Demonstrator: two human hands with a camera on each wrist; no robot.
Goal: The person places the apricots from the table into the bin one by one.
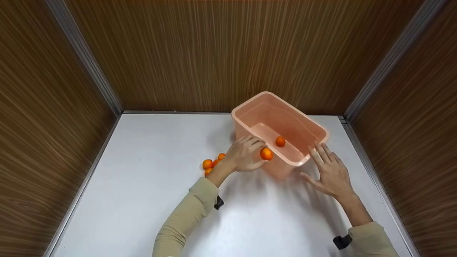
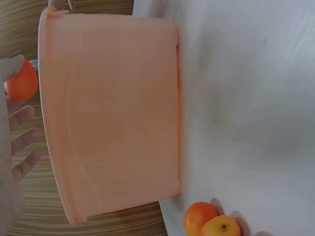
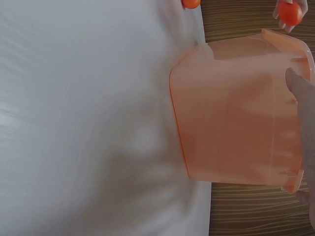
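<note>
While the left hand (image 1: 246,154) hovers at the near-left rim of the tub (image 1: 305,123), its fingers (image 1: 254,142) curl round a small orange (image 1: 266,154), gripping it right at the rim's outer edge; the left wrist view shows the same orange (image 2: 21,82) pinched at the fingertips (image 2: 22,140) just beside the tub wall (image 2: 113,113). The right hand (image 1: 330,171) lies flat and open, fingers (image 1: 321,151) straight and spread, tips touching or almost touching the tub's near-right corner, holding nothing. The right wrist view shows part of that hand (image 3: 304,98) against the tub side (image 3: 231,113), contact hard to confirm.

The peach-pink plastic tub stands upright on the white tabletop (image 1: 150,171), turned at an angle, toward the back right. One orange in the tub (image 1: 280,141) sits on its floor near the near wall. A cluster of loose oranges (image 1: 211,164) lies on the tabletop just left of the left wrist, partly hidden by it; two of them (image 2: 211,222) show touching each other in the left wrist view.

Both arms wear beige sleeves (image 1: 189,214) with black wrist straps (image 1: 342,241). Wood-grain walls (image 1: 214,53) close in the tabletop on three sides
</note>
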